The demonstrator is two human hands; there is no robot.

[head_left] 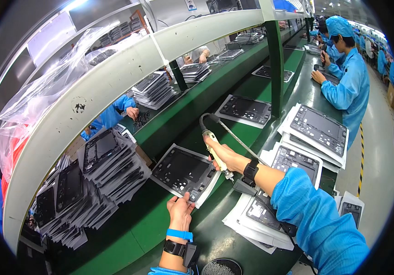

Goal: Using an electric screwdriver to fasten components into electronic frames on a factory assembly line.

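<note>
My right hand is wrapped around a cream-coloured electric screwdriver, its cable looping up and over from the top end. The bit end points down beside the right edge of a black tablet housing and seems clear of it. That housing lies on a white sheet, partly over the green belt. At its near corner, my left hand grips the edge with thumb and fingers. Part of the housing's right edge is hidden behind my right hand.
Tall stacks of housings with white sheets stand at left. More piles lie at right around my forearm. A round dish of small pieces sits at the bottom. A green post rises beyond; a co-worker sits at far right.
</note>
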